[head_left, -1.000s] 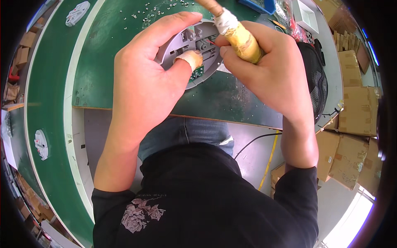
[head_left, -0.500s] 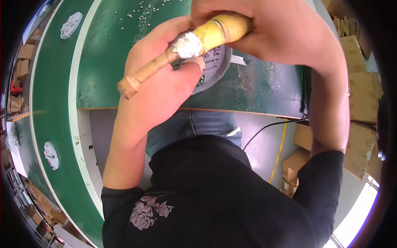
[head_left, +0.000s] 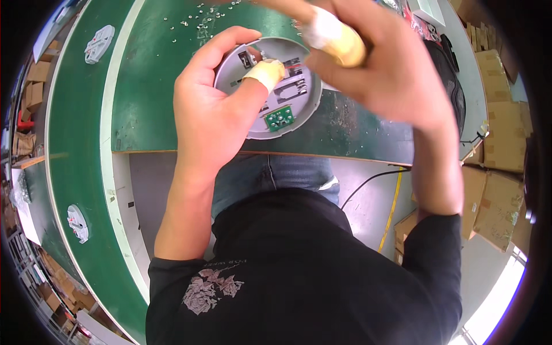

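My left hand (head_left: 210,112) grips a round grey plastic housing (head_left: 311,89), thumb pressed inside and fingers around the far left rim. Yellow tape wraps that thumb's tip. Inside the housing sit metal contacts, dark slots and a small green circuit board (head_left: 279,118) near its lower edge. My right hand (head_left: 385,72), blurred by motion, is closed around a tool (head_left: 345,47) with a yellow handle, white wrapping and a thin brown shaft. It is raised over the housing's far right side, the shaft slanting away to the left; its end is cut off by the frame's top.
Small metal pieces (head_left: 185,23) lie scattered on the green worktable (head_left: 362,123). On the green strip (head_left: 80,149) at left rest two pale plastic parts (head_left: 100,44). A black bag (head_left: 445,80) stands at the right, beside stacked cardboard boxes (head_left: 500,135). A black cable hangs below the table edge.
My right hand and the tool have swung; the brown shaft, earlier across my left hand, now points away. The housing's inside has come into view, with my left thumb laid in it.
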A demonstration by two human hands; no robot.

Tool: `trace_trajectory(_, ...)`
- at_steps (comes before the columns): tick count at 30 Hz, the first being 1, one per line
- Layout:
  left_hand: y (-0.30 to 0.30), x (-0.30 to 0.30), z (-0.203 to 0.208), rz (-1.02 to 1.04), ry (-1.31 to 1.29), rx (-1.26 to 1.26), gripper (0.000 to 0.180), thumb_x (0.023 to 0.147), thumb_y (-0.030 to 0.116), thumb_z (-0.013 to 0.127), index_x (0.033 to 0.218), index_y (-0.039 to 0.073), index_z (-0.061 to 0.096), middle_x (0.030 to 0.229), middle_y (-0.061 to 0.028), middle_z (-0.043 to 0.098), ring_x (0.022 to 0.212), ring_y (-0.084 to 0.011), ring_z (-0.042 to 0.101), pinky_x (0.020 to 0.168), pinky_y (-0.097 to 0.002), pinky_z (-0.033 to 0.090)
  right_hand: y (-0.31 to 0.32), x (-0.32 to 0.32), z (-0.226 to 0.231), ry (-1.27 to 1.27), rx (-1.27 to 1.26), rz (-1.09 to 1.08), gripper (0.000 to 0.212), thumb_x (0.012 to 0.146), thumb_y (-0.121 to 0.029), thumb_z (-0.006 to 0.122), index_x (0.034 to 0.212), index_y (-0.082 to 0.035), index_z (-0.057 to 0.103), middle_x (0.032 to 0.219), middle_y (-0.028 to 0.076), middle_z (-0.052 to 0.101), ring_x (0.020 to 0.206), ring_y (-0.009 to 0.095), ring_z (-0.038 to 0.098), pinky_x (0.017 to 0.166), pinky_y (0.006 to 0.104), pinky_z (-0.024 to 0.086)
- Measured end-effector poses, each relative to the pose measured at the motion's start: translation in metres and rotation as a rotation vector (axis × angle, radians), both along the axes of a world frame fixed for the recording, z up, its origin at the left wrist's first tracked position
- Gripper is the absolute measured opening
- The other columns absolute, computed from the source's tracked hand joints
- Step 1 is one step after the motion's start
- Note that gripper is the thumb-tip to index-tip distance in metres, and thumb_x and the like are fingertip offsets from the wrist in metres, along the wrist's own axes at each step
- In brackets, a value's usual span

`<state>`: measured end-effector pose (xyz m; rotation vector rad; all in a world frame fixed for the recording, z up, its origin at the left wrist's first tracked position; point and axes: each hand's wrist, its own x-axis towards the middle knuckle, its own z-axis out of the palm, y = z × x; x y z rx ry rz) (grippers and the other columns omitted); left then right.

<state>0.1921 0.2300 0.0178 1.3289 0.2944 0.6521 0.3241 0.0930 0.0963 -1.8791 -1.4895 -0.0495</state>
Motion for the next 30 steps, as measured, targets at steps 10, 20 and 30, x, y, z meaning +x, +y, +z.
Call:
trace_trajectory(10,0.007,0.017,-0.006,-0.1,0.004,-0.337,0.039,0.086,0.0,0.073,0.123,-0.002,0.062,0.104,-0.0047,0.069,0.091,-0.0105,0.067,0.08,-0.0263,0.056,-0.029,0.004,-0.043,-0.296,0.016,0.121,0.018,0.08,-0.006,0.077,0.088,-0.005,0.061,0.088,0.009,0.069,0.076,0.021,0.07,0.067,0.0289,0.054)
trace_trajectory(20,-0.002,0.037,-0.034,0.082,-0.167,0.748,0.026,0.091,0.009,0.063,0.117,0.009,0.069,0.117,-0.0041,0.062,0.112,-0.0238,0.059,0.106,-0.0435,0.043,-0.011,0.082,-0.028,0.404,0.689,-0.265,0.008,0.091,-0.008,0.07,0.098,-0.004,0.07,0.081,0.004,0.071,0.058,0.009,0.057,0.054,0.0258,0.046)
trace_trajectory(30,0.047,0.051,-0.083,-0.101,0.068,1.106,0.027,0.074,0.015,0.078,0.1,0.015,0.072,0.108,0.0001,0.063,0.112,-0.0204,0.058,0.111,-0.0535,0.031,0.201,0.138,-0.133,1.36,0.916,0.88,0.014,0.1,-0.018,0.064,0.097,-0.007,0.056,0.08,0.005,0.057,0.068,0.017,0.056,0.064,0.034,0.048)
